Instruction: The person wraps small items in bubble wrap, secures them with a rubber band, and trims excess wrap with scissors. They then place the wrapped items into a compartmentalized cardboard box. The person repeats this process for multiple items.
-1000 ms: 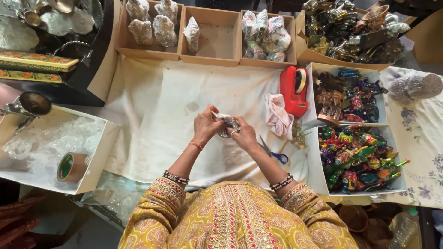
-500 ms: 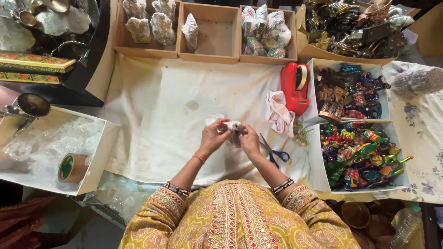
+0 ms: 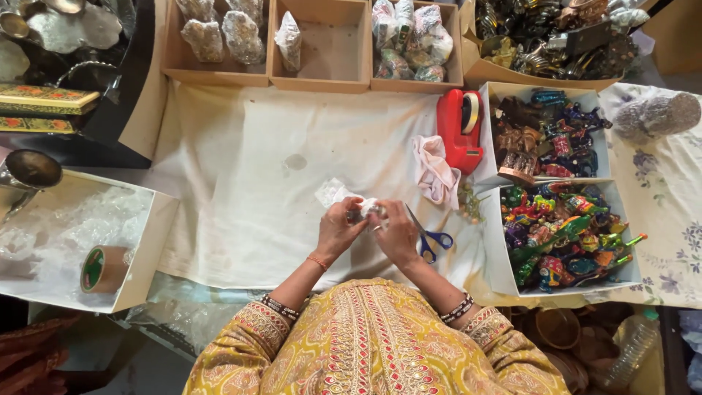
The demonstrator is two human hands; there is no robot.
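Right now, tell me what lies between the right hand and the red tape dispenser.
In the head view, blue-handled scissors and a pink cloth lie between the right hand and the red tape dispenser.

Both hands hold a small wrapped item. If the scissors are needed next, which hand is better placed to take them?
The right hand, probably. The scissors lie on the white cloth just beside it, blue handles toward the person. The left hand sits farther away and would have to cross over.

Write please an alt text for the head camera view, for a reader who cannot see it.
Seen from above, a person's left hand and right hand hold a small item in clear wrap over a white cloth. Blue-handled scissors lie beside the right hand, a red tape dispenser further up, and boxes of colourful figurines to the right.
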